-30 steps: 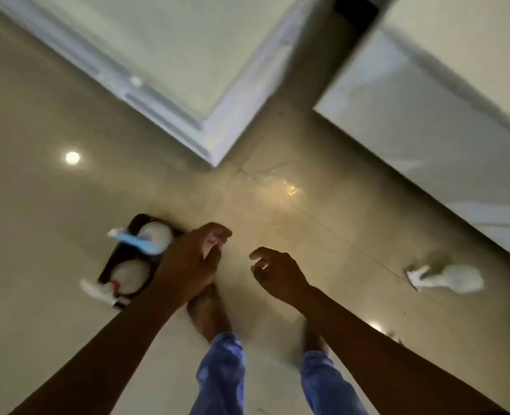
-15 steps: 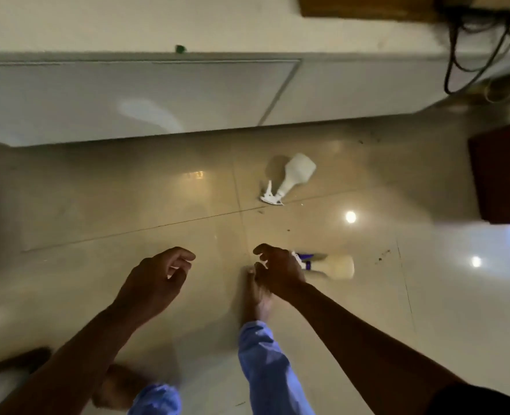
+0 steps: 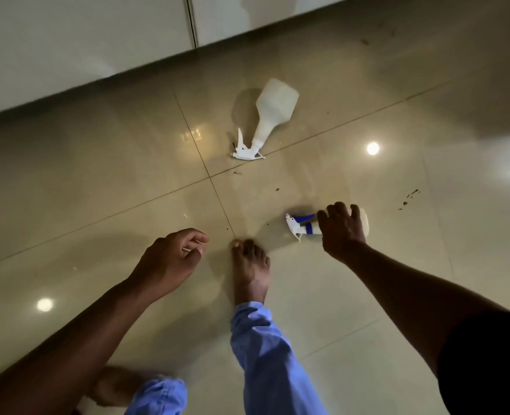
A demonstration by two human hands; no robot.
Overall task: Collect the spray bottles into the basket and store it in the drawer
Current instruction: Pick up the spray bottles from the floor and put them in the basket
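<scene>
Two spray bottles lie on the glossy tiled floor. The all-white spray bottle (image 3: 273, 110) rests farther off, its trigger head pointing toward me. The nearer spray bottle with a blue trigger (image 3: 303, 225) lies on its side to the right. My right hand (image 3: 342, 230) is over its body with fingers spread, hiding most of it; I cannot tell whether it grips. My left hand (image 3: 173, 259) hovers lower left, loosely curled and holding nothing. The basket is out of view.
White cabinet fronts (image 3: 83, 40) run along the top, meeting the floor at a dark edge. My bare foot (image 3: 250, 271) and blue trouser leg (image 3: 265, 354) stand between my arms. Small dark specks (image 3: 409, 196) lie on the tiles to the right.
The view swung away from the basket to these two bottles. My right hand moved right, from the blue-trigger bottle's nozzle end to over its body. I stepped closer.
</scene>
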